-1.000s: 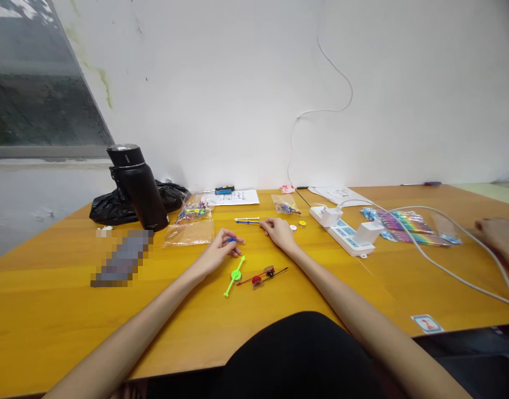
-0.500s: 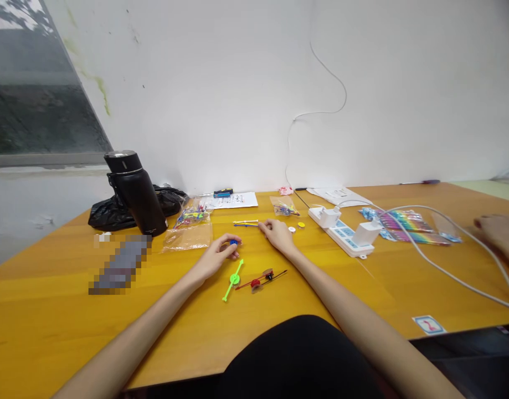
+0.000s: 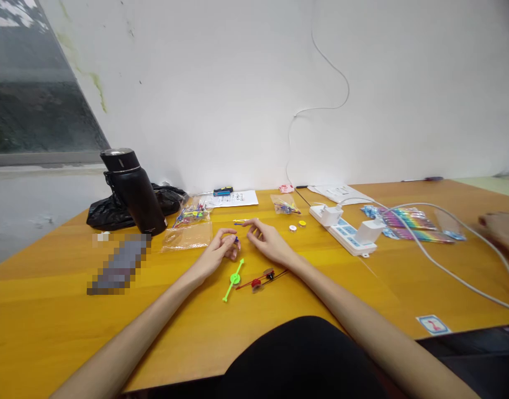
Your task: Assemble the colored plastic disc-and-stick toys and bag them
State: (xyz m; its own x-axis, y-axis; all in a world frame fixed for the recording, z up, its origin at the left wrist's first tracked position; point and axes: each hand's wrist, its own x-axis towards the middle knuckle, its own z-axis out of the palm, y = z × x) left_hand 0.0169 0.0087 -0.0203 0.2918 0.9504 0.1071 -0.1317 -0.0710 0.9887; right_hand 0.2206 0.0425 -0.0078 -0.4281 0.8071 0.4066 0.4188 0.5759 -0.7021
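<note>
My left hand [image 3: 217, 252] rests on the orange table [image 3: 55, 321] with its fingers pinched on a small blue plastic piece [image 3: 235, 239]. My right hand [image 3: 267, 242] is close beside it, fingers curled and holding a thin stick whose yellow and blue end [image 3: 239, 221] pokes out to the left. Just in front of the hands lie a green stick with a disc [image 3: 235, 278] and a red and dark stick assembly [image 3: 262, 276].
A black flask [image 3: 133, 191] and black bag [image 3: 108, 209] stand at the back left, with clear bags of parts [image 3: 190, 224] nearby. A white power strip [image 3: 344, 231] and cables [image 3: 445, 266] lie to the right. Another person's hand [image 3: 501, 233] rests at the right edge.
My right hand has moved left with the stick, coming close to my left hand. My left hand has lifted the blue piece slightly.
</note>
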